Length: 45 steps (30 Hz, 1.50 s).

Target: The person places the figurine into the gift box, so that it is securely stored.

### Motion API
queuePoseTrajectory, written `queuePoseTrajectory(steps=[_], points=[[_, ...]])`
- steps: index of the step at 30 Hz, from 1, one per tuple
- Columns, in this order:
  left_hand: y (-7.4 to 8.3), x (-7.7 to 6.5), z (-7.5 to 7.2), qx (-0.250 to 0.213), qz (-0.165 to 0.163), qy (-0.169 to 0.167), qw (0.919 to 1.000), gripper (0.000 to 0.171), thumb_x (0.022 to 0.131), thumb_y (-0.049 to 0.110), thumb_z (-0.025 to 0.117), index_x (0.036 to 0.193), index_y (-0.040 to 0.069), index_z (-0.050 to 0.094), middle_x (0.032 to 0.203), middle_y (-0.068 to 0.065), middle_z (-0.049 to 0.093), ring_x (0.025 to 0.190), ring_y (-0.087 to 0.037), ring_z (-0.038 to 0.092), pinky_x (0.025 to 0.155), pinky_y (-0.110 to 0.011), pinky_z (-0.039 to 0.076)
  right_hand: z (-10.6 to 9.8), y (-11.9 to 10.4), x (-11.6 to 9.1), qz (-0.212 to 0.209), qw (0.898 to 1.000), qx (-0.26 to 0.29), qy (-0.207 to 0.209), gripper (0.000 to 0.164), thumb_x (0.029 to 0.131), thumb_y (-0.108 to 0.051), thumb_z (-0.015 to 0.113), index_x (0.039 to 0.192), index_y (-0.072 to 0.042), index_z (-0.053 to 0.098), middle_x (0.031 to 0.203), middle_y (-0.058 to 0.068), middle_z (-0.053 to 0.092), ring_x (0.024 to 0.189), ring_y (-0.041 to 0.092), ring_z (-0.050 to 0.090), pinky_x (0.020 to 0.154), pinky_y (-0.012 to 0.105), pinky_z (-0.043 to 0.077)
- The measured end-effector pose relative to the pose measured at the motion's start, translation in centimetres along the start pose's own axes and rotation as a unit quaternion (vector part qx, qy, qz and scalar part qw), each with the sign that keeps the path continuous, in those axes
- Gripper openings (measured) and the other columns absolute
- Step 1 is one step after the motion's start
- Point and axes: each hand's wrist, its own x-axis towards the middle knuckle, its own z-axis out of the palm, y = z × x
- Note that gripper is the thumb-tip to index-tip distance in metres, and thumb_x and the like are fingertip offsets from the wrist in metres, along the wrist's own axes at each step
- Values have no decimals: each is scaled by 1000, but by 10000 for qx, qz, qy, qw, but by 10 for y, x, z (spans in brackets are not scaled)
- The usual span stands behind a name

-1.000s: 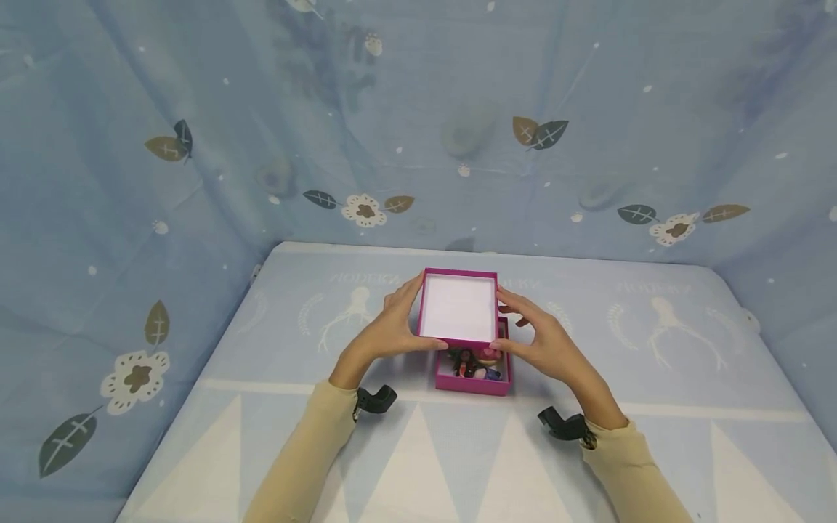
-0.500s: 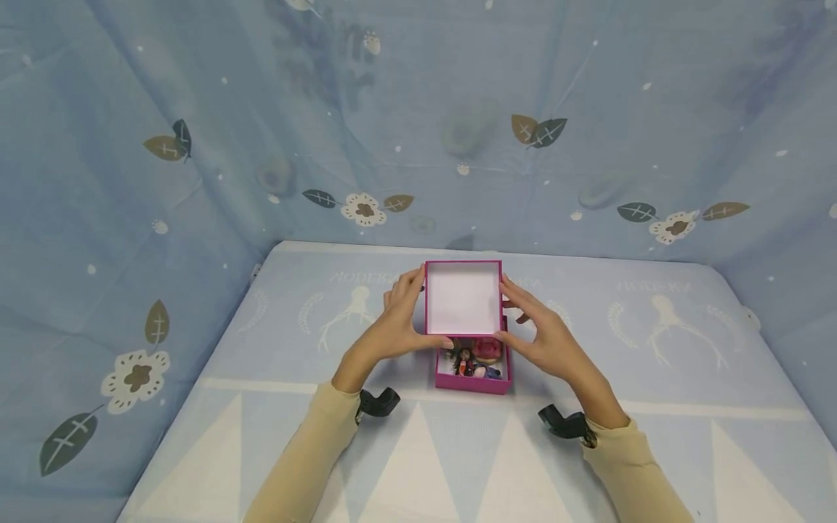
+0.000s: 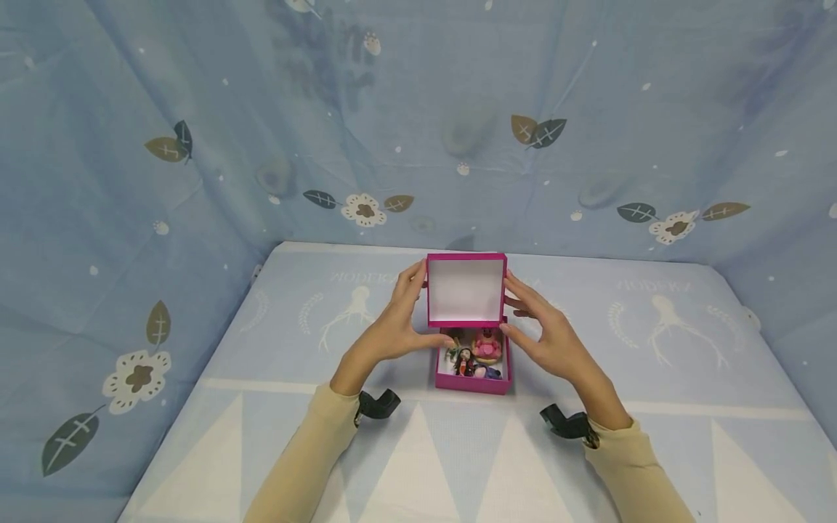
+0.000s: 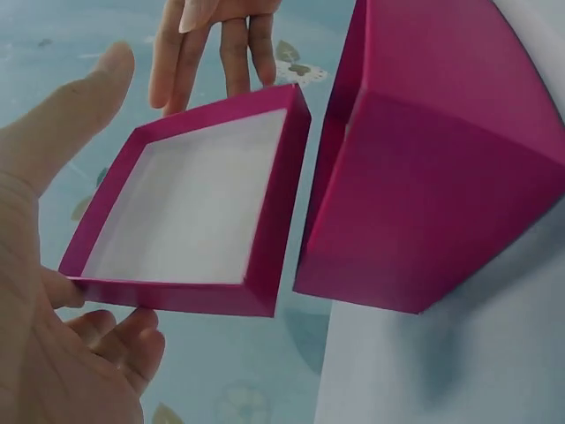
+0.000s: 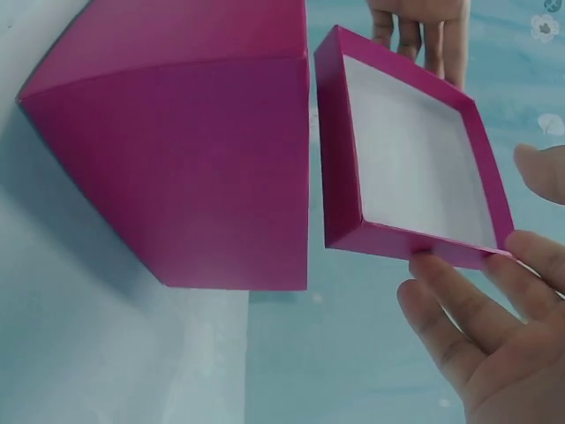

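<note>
Lid (image 3: 466,290) held between left hand (image 3: 392,330) and right hand (image 3: 549,338), gripped at side edges, tilted open-side toward wearer; box (image 3: 474,363) seated on bed directly below and nearer, equidistant from both hands

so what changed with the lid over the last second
Both hands, left hand and right hand, lifted the pink lid farther back and tipped it more upright, uncovering more of the figurines in the pink box. The box stayed put on the table.
</note>
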Motion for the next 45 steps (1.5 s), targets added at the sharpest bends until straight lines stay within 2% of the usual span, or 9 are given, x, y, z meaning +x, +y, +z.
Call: queuePoseTrajectory(steps=[7,12,15,20,23,28,37,42,45], points=[[7,0,0,33,540,-37,9985,130,68,27,91,159,14,-2,159,-13,11,145,-24,27,110,-44,40,-6,-17,3,-217,9990,289,254,82,82,12,69,152,4,26,150,25,33,119,44,57,97,39,49],[13,-1,-1,50,706,-74,9975,124,71,25,89,159,15,2,156,-14,21,139,-27,34,107,-43,44,-9,-37,5,-223,9983,423,345,84,81,15,68,150,12,21,142,35,33,116,49,57,101,33,47],[15,-2,-2,161,674,-41,9976,122,72,27,88,159,15,3,156,-13,23,137,-28,39,107,-43,43,-9,-40,4,-128,9985,410,336,85,80,16,68,150,12,19,142,36,33,115,49,57,99,42,47],[15,-2,-3,250,553,35,9981,120,73,31,87,159,20,5,163,-3,19,146,-23,31,107,-44,43,-7,-39,3,-2,9983,482,342,84,82,14,66,151,10,19,147,34,30,118,50,55,96,55,43],[14,-2,-4,58,547,46,9985,117,74,29,87,159,22,6,164,0,18,144,-26,34,103,-45,47,-5,-24,1,28,9966,714,416,83,84,13,65,153,1,20,154,23,29,121,44,56,100,44,46],[14,-2,-2,-619,567,89,9964,113,75,19,86,159,21,10,164,-8,15,139,-31,43,105,-42,45,-3,-7,-2,0,9893,1271,720,73,87,13,61,150,-4,29,155,14,33,127,30,55,103,20,43],[11,-2,0,-982,715,471,9915,90,80,9,81,151,8,25,157,-13,31,139,-36,42,109,-39,41,-2,-9,-2,75,9853,1488,841,69,89,14,57,150,-1,28,152,18,33,125,16,55,104,18,41],[8,-1,1,-1167,804,552,9884,92,80,6,80,153,11,24,155,-13,33,139,-34,42,110,-37,40,-2,-11,-1,95,9875,1394,734,71,91,12,56,153,-7,29,154,16,34,124,8,54,104,17,41],[8,0,1,-1156,746,558,9889,95,81,6,79,156,15,21,152,-13,34,139,-30,43,110,-36,41,-2,-12,-1,26,9871,1416,748,69,91,13,54,153,-6,30,155,16,34,123,11,55,104,17,41]])
